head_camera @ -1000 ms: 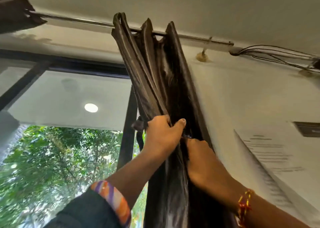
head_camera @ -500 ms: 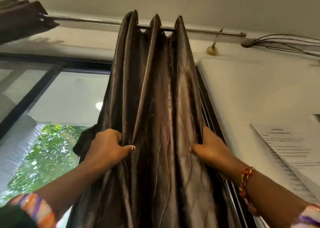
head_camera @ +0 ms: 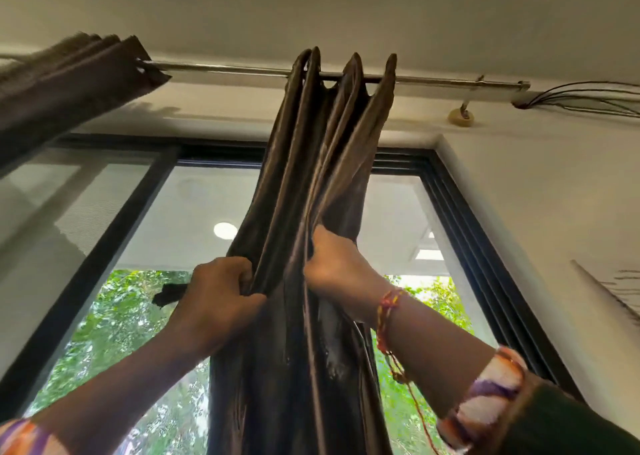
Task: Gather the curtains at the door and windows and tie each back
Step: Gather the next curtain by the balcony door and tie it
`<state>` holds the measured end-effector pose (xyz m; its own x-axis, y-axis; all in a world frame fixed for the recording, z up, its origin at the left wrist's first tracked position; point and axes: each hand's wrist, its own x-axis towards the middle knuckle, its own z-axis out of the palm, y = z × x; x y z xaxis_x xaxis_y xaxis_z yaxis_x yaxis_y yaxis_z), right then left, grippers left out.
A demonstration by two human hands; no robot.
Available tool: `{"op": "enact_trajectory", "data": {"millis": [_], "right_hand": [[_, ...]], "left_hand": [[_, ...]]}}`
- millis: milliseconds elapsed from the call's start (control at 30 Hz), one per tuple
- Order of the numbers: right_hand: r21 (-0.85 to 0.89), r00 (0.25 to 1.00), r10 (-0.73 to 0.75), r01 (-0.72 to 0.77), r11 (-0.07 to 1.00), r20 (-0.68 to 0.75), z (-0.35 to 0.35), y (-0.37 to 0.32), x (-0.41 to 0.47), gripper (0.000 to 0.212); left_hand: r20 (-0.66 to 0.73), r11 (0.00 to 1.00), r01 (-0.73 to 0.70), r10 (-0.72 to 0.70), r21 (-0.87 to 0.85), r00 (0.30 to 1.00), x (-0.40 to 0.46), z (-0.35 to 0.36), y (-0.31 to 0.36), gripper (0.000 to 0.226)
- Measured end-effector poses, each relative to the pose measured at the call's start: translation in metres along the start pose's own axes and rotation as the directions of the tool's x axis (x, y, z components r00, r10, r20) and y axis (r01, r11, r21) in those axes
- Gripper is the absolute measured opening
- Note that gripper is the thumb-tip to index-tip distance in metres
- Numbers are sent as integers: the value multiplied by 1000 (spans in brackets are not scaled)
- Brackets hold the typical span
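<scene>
Both hands — left hand [head_camera: 216, 295], right hand [head_camera: 334, 264] — clutching bunched curtain [head_camera: 311, 163], rod [head_camera: 228, 70] above

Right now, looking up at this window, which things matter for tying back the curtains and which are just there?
Part of the job:
- brown curtain, bunched in folds
- left hand and right hand, both gripping it
- curtain rod
- second curtain at upper left
- dark strip by the left hand, possibly a tie

Just there:
- loose wires
- paper on the wall
- rod bracket
</scene>
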<state>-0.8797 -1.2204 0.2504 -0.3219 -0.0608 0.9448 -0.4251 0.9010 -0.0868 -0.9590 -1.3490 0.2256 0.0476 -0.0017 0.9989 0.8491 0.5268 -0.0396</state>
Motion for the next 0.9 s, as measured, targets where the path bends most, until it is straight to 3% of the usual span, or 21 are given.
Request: {"op": "enact_trajectory", "data": {"millis": [167,400,567,767,900], "right_hand": [[12,999,-12,11,1000,40,59,-37,10,61],[23,999,-41,41,999,9,87,-77,4,58],[-20,1000,-5,5,1000,11,62,-62,-15,47],[-85,998,54,-53,995,9,14,-23,-43,35],[-110,997,82,-81,991,9,-17,7,-58,55]], "left_hand": [[-97,1000,28,-29,-5,995,-2,-29,-35,27],[-49,998,-14,11,-66,999,-9,-36,-45,20],[-27,993,-60,58,-103,998,-17,-26,-19,33],[140,998,-44,48,-34,989,-21,6,45,18],[192,1000,-27,24,14,981,-26,32,87,15]]}}
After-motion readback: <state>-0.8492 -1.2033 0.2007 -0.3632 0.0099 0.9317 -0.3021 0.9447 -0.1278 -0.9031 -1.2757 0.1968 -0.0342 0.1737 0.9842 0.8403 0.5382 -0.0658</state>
